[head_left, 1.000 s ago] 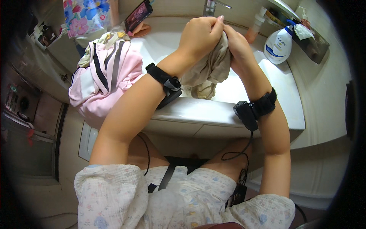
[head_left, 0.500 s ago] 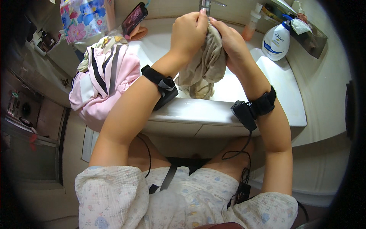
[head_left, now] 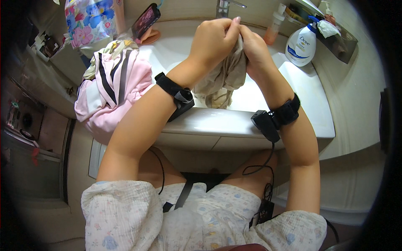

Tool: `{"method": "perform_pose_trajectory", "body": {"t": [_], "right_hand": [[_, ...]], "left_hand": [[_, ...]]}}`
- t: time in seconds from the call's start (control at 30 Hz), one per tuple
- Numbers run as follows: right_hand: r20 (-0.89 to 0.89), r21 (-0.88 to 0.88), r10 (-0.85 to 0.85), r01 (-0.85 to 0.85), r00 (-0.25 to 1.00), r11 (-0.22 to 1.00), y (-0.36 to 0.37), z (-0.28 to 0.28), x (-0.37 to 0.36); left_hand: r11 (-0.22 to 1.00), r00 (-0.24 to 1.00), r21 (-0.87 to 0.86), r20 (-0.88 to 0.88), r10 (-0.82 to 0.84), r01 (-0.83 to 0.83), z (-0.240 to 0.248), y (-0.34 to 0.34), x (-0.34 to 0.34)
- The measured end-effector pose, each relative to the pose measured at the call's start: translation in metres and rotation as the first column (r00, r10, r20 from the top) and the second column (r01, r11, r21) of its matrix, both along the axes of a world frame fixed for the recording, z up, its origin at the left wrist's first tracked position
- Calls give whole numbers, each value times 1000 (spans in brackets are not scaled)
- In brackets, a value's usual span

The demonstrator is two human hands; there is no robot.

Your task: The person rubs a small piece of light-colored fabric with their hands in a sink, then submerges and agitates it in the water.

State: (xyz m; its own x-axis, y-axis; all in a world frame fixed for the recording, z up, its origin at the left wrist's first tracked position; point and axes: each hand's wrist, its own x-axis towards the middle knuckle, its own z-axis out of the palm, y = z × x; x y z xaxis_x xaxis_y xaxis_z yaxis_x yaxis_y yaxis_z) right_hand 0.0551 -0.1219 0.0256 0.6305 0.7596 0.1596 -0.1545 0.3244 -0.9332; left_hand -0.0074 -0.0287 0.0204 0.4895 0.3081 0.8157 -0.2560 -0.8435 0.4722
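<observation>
Both hands are raised together over a white washbasin point(head_left: 303, 94), knuckles close and thumbs side by side. Between them hangs a wet, crumpled grey-beige cloth point(head_left: 228, 77); its exact kind I cannot make out. My left hand point(head_left: 213, 42) is closed in a fist around the cloth's upper end. On the other side, my right hand point(head_left: 256, 50) grips the same cloth, its fingers mostly hidden. The cloth's lower end hangs down into the bowl. Just behind my hands stands a chrome faucet point(head_left: 223, 8).
Pink clothing with dark stripes point(head_left: 115, 90) is piled on the basin's left edge. Behind it are a flowered package point(head_left: 94, 21) and a phone point(head_left: 145, 21) on a stand. A white pump bottle point(head_left: 301, 46) and an orange bottle point(head_left: 273, 31) stand at the right.
Both hands have moved slightly toward me and right, away from the faucet, still gripping the cloth. More of the faucet shows.
</observation>
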Motion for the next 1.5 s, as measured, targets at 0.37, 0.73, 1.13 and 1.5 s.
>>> {"method": "perform_pose_trajectory", "body": {"t": [0.37, 0.73, 1.13, 1.5], "right_hand": [[39, 2, 96, -96, 995, 995, -2, 6, -5], [-24, -37, -34, 33, 999, 999, 0, -2, 4], [-1, -16, 61, -61, 998, 998, 0, 4, -9], [-74, -48, -44, 40, 996, 998, 6, -7, 7]], "left_hand": [[978, 993, -203, 92, 71, -52, -1, 6, 1], [998, 998, 17, 15, -63, 63, -3, 3, 3], [975, 997, -210, 13, 74, -69, -3, 15, 1], [996, 996, 22, -1, -85, 85, -6, 5, 3]]}}
